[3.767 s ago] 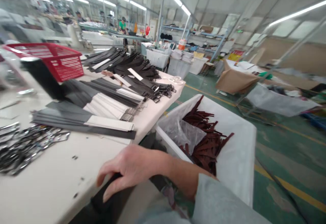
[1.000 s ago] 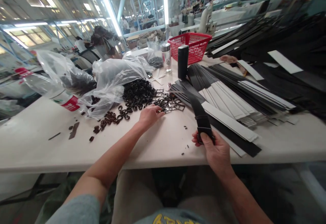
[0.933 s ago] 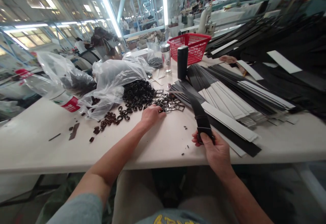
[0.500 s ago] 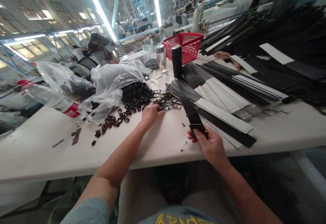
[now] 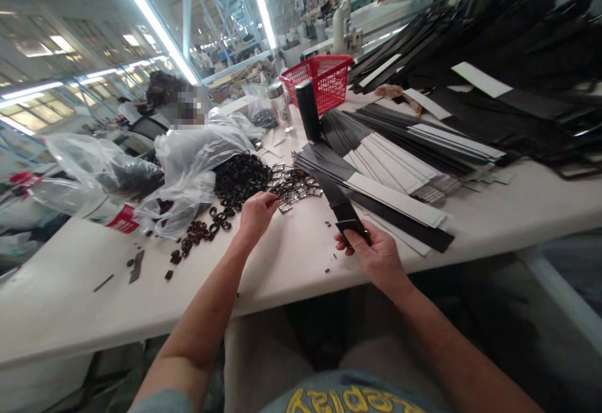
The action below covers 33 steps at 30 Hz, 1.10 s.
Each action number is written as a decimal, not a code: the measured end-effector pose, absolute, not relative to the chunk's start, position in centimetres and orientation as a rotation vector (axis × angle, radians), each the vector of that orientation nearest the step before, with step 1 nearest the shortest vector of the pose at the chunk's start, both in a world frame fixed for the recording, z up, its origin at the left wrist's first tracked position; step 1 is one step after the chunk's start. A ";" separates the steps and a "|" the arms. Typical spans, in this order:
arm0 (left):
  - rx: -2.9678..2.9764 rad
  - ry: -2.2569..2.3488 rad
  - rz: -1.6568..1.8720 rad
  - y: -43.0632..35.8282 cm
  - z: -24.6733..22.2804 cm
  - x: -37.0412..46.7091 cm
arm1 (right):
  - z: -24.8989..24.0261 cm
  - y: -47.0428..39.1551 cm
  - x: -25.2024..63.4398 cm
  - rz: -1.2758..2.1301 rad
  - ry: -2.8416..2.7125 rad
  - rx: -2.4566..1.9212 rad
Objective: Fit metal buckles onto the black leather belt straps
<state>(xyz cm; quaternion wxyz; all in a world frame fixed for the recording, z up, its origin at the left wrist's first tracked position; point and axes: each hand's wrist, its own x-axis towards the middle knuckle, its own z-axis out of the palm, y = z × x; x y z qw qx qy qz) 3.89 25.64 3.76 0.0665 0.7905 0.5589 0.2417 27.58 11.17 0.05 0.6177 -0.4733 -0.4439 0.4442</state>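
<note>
My right hand (image 5: 376, 253) grips the end of a black belt strap (image 5: 335, 193), thumb on top. The gripped end is folded, with a dark buckle partly hidden by the fingers. The strap runs away from me toward the fanned belt straps (image 5: 385, 162), black with pale grey ends. My left hand (image 5: 256, 215) is closed in a pinch at the near left edge of a pile of metal buckles (image 5: 294, 181). One buckle (image 5: 285, 207) lies right by its fingertips; whatever the pinch holds is hidden. Beside that hand is a heap of black loops (image 5: 239, 178), with brown loops (image 5: 190, 237) nearer me.
Plastic bags (image 5: 188, 156) and a clear bottle (image 5: 94, 209) lie at the left. A black cylinder (image 5: 308, 112), a glass jar (image 5: 281, 109) and a red basket (image 5: 324, 81) stand behind the buckles. More black straps (image 5: 498, 56) fill the back right. A person sits beyond the bags.
My left hand has drawn back slightly to the left from the buckles, showing a buckle by its fingertips. My right hand still holds the strap. The whole view has shifted a little.
</note>
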 end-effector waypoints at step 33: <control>2.051 1.949 0.832 27.1 1.9 -2.7 | 0.6 11.3 27.9 0.925 -1.111 -1.221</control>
